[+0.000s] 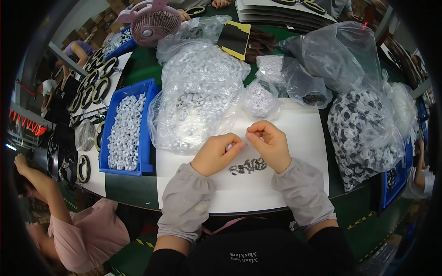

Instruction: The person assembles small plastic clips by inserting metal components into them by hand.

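Over the white sheet (299, 184), my left hand (214, 155) is closed, with a bit of a small white plastic part (229, 147) showing between its fingers. Just beside it, my right hand (271, 145) is pinched at thumb and forefinger; what the fingertips hold is too small to make out. A hint of white shows under its curled fingers. The two hands are close together but apart. Below them on the sheet lies a loose pile of small dark metal-looking pieces (248, 166). Grey sleeve covers reach up to both wrists.
A blue bin (149, 158) of white plastic parts stands left. Clear bags (202, 78) of white parts lie ahead, with small bags (260, 99) beside them. At right sits a large bag of black and white parts (363, 133). A pink fan (156, 25) stands far left; co-workers sit around.
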Motion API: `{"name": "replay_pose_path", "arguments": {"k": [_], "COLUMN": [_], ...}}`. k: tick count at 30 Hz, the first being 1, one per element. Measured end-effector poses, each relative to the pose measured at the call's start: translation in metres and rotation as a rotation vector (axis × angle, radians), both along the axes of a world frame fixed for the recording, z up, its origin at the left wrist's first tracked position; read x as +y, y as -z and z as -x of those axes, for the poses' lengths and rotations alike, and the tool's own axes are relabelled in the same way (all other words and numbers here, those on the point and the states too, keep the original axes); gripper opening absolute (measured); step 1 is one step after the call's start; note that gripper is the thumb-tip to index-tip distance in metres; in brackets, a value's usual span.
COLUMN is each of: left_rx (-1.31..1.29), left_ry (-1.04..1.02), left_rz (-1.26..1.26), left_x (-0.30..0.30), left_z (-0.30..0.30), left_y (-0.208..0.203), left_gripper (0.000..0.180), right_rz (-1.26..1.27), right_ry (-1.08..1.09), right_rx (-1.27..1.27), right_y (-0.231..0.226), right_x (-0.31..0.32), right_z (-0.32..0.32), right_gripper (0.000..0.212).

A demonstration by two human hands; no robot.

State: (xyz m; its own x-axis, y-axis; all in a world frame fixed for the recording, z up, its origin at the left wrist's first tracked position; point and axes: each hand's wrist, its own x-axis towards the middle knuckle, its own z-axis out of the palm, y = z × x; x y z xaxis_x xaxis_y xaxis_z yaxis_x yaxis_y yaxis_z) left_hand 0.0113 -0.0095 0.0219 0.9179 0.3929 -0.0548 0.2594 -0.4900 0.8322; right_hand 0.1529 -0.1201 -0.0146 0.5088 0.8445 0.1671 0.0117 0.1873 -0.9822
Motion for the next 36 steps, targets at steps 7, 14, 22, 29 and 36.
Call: {"name": "replay_pose_path", "arguments": {"k": [7, 14, 22, 29, 36], "left_rx": [-0.225, -0.319, -0.415, -0.416, -0.382], "left_ry": [-0.145, -0.229, -0.174, -0.086, -0.069], "left_rz": [0.499, 0.771, 1.091, 1.192, 1.218], "left_x": [0.014, 0.004, -0.003, -0.006, -0.005], "left_z": [0.011, 0.003, -0.002, -0.003, -0.002], "left_y": [0.014, 0.013, 0.026, 0.024, 0.025], "left_gripper": [0.028, 0.027, 0.021, 0.022, 0.028], "right_rz": [0.037, -0.105, -0.182, -0.185, -0.195], "right_ry": [0.025, 0.040, 0.135, 0.171, 0.130], "right_rx": [-0.088, -0.128, -0.507, -0.506, -0.506], "right_y": [-0.008, -0.008, -0.019, -0.021, -0.022], "right_x": [-0.003, -0.003, -0.007, -0.007, -0.008], "right_z": [0.003, 0.005, 0.013, 0.016, 0.016], "right_gripper": [0.010, 0.009, 0.010, 0.012, 0.012]}}
